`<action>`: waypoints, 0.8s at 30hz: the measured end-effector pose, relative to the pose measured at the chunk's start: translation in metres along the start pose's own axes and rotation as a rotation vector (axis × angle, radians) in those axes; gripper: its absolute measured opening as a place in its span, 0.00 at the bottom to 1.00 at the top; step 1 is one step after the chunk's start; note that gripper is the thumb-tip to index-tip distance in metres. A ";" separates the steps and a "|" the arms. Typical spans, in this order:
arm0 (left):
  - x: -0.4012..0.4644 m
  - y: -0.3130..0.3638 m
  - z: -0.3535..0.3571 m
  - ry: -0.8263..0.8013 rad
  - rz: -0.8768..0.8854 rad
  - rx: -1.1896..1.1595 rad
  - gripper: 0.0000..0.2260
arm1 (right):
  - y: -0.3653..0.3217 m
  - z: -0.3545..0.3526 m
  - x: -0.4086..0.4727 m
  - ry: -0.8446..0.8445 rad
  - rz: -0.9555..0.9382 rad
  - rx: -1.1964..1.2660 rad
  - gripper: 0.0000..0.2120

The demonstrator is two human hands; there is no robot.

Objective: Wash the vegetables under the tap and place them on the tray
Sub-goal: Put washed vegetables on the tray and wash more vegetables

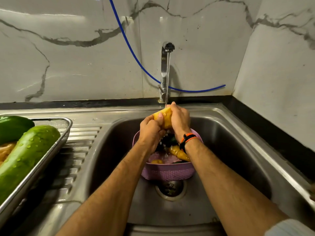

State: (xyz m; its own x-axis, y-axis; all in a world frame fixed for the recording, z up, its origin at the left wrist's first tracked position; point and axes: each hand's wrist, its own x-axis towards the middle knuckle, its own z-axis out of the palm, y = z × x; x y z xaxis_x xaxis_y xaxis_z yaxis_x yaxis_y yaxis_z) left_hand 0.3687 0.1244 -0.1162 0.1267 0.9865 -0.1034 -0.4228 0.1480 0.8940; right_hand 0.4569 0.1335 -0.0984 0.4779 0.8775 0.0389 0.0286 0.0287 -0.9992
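Observation:
A yellow potato [164, 114] is under the running stream from the chrome tap [165, 65]. My left hand [150, 128] grips it from the left with the thumb on top, and my right hand [179, 120] grips it from the right. Below them a purple colander [167, 172] stands in the steel sink [230, 150] and holds a carrot [179, 153], a small yellow vegetable [156, 161] and dark vegetables partly hidden by my wrists. On the left drainboard a metal mesh tray [65, 132] carries two wet green cucumbers [29, 154] and something orange.
A blue hose [136, 58] hangs across the marble wall behind the tap. The sink drain [171, 189] lies just in front of the colander. A ribbed drainboard [75, 155] runs between tray and basin. A black counter edge borders the right side.

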 end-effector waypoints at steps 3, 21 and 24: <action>-0.002 -0.005 0.005 -0.013 0.028 0.016 0.16 | 0.002 0.003 -0.001 -0.015 -0.040 -0.012 0.14; 0.001 -0.010 -0.001 0.072 0.080 0.025 0.16 | 0.000 0.010 -0.005 -0.066 0.037 -0.096 0.19; 0.001 -0.003 -0.005 0.042 0.062 -0.033 0.14 | -0.004 0.010 0.000 -0.135 0.120 -0.053 0.19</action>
State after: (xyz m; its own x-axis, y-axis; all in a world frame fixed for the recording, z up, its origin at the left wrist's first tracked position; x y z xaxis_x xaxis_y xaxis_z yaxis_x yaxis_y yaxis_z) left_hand 0.3654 0.1255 -0.1208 0.0619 0.9958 -0.0673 -0.4577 0.0883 0.8847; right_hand 0.4482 0.1378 -0.0947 0.3587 0.9295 -0.0856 0.0263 -0.1018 -0.9945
